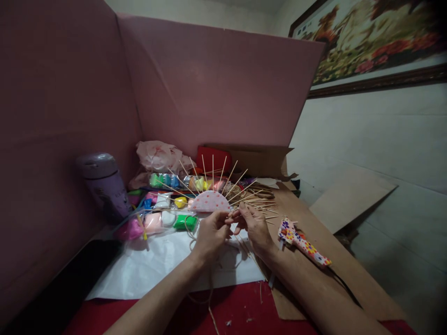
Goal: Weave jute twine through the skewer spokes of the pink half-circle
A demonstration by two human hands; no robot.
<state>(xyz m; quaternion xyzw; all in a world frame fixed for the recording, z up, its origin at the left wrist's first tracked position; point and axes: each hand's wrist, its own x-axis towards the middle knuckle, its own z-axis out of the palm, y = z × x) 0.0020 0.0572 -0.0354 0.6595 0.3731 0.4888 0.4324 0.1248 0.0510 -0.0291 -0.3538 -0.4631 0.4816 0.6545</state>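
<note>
A half-round piece covered in white cloth with pink dots (210,201) stands in front of me, thin wooden sticks (213,170) fanning out from its curved edge. Just below its flat side, my left hand (212,232) and my right hand (254,227) meet at the fingertips, both closed. Beige twine (210,307) loops beside my left hand and trails below it; the left fingers appear to pinch it. What sits between my right fingertips is hidden. To the right of that hand, a flower-patterned hot glue gun (303,244) lies on cardboard.
Packets of coloured clay (185,222) lie at the left, near a purple bottle (106,186). Loose sticks (261,203) lie behind my right hand. White sheeting (139,274) covers part of the red table surface (240,307). Pink panels (216,88) stand behind; a cardboard sheet (363,288) is at right.
</note>
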